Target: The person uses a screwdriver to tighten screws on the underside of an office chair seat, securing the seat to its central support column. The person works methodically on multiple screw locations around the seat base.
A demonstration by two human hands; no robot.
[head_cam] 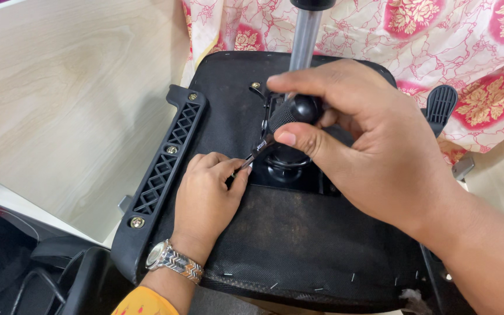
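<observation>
**Screwdriver on the underside of an upturned office chair seat**

Landmark for everything: the black fabric-covered chair seat base [275,233], lying upside down.

Far left of it, pale wood-grain tabletop [59,105]. Bolted along its left edge, a black plastic lattice armrest bracket [167,157] with brass-coloured screws.

Over its left-centre, left hand [205,201], silver metal wristwatch [173,259] on the wrist, fingers pinched together around the tip end of the tool, steadying it against the seat.

Just right of that, rising at a slant over the middle of the seat: black-handled screwdriver with a thin steel shaft [281,125]. Tip down by the black metal mechanism plate [287,169], knob up in the right palm.

Right hand [374,151] closed around that handle, thumb and forefinger wrapped over the rounded end.

Behind the middle, a grey metal gas-lift column [304,35] pointing away; past the far and right sides, pink floral cloth [438,35]. Black plastic lever paddle [440,105] at the right edge.

Handling guess: light, rigid, textured handle looks grippy, bare shaft likely slick and prone to skate off a screw head. Best held at the fat handle, fingertips guiding near the tip.
</observation>
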